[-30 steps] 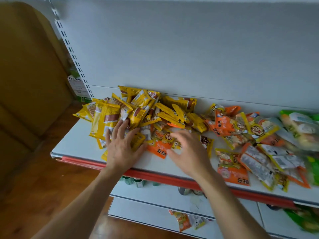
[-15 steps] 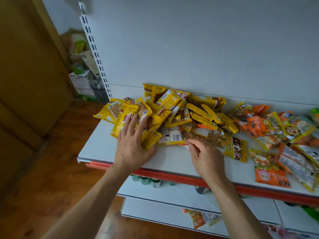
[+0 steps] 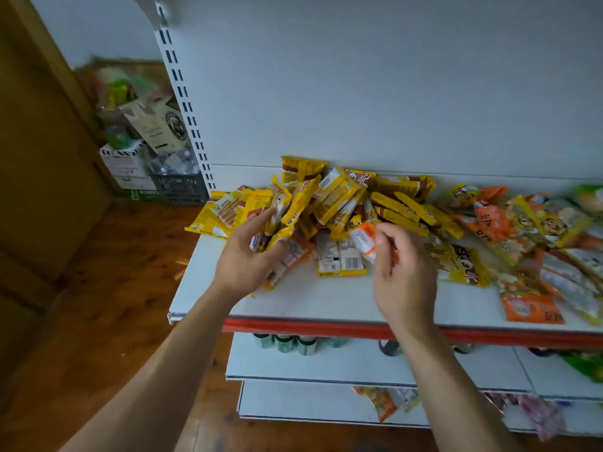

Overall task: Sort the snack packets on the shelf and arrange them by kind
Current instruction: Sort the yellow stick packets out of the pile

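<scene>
Orange packet (image 3: pixel 364 238) pinched in right hand (image 3: pixel 404 275); left hand (image 3: pixel 241 262) grips yellow packets (image 3: pixel 278 207).

Left hand (image 3: pixel 243 259), right hand (image 3: pixel 403 278): bare; forearms (image 3: pixel 182 353) bare; nails seemingly short.

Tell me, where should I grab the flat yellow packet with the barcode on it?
Probably its near edge, coming from the front. The barcode packet lies flat, its far end tucked under the yellow pile, while its near edge sits free on bare shelf. Pinch that edge and slide it out towards you.
</scene>
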Motion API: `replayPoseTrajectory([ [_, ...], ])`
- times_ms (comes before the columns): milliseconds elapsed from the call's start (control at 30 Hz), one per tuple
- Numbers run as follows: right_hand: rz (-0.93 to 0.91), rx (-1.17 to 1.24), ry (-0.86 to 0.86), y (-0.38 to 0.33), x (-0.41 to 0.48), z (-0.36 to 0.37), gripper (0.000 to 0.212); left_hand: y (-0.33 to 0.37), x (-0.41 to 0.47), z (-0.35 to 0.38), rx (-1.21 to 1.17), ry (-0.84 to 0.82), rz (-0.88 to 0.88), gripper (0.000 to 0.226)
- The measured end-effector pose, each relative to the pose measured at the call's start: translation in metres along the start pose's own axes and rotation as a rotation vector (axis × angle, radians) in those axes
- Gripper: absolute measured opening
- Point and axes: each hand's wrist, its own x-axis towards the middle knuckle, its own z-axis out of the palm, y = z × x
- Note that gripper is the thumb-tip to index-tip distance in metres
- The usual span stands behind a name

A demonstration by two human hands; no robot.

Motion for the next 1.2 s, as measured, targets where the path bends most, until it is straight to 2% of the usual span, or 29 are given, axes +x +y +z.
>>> replayPoseTrajectory([
  [67, -0.083, -0.038, -0.131, -0.018, -0.009, 0.024, 0.015, 0.001, 0.002, -0.005, -0.03, -0.034, -0.017, 0.055],
  [133, -0.185, -0.121, -0.365, -0.03, -0.018, 0.05, 0.017, 0.003, 0.003, -0.01, -0.071, -0.06, -0.038, 0.059],
  [233, -0.242, -0.237, -0.703, -0.035, -0.029, 0.079, 0.045, 0.002, 0.008, -0.017, -0.138, -0.107, -0.064, 0.06],
  [300, -0.228, -0.29, -0.769, -0.034, -0.033, 0.09, 0.064, -0.001, 0.01, -0.02, -0.133, -0.125, -0.057, 0.054],
  [400, -0.232, -0.384, -0.737, -0.033, -0.036, 0.095, 0.067, -0.006, 0.012, -0.024, -0.132, -0.15, -0.044, 0.049],
  [567, -0.254, -0.401, -0.625, -0.037, -0.041, 0.094, 0.029, -0.007, 0.01, -0.026, -0.181, -0.154, -0.021, 0.05],
  [633, -0.255, -0.373, -0.604, -0.035, -0.041, 0.09, 0.021, -0.009, 0.01, -0.026, -0.206, -0.159, 0.004, 0.05],
  [800, -0.219, -0.279, -0.563, -0.017, -0.037, 0.067, 0.018, -0.011, 0.01, -0.027, -0.33, -0.164, 0.026, 0.047],
  [900, -0.169, -0.274, -0.5, -0.005, -0.033, 0.051, 0.02, -0.015, 0.011, -0.024, -0.361, -0.157, -0.024, 0.051],
  [1000, -0.102, -0.268, -0.432, 0.003, -0.026, 0.038, 0.024, -0.022, 0.008, -0.015, -0.21, -0.127, 0.026, 0.047],
  [1133, 0.011, -0.204, -0.354, 0.012, -0.018, 0.023, 0.021, -0.029, -0.006, 0.009, 0.242, 0.032, 0.315, 0.051],
  [1200, 0.088, -0.154, -0.346, 0.014, -0.015, 0.019, 0.02, -0.03, -0.013, 0.025, 0.366, 0.099, 0.297, 0.056],
])
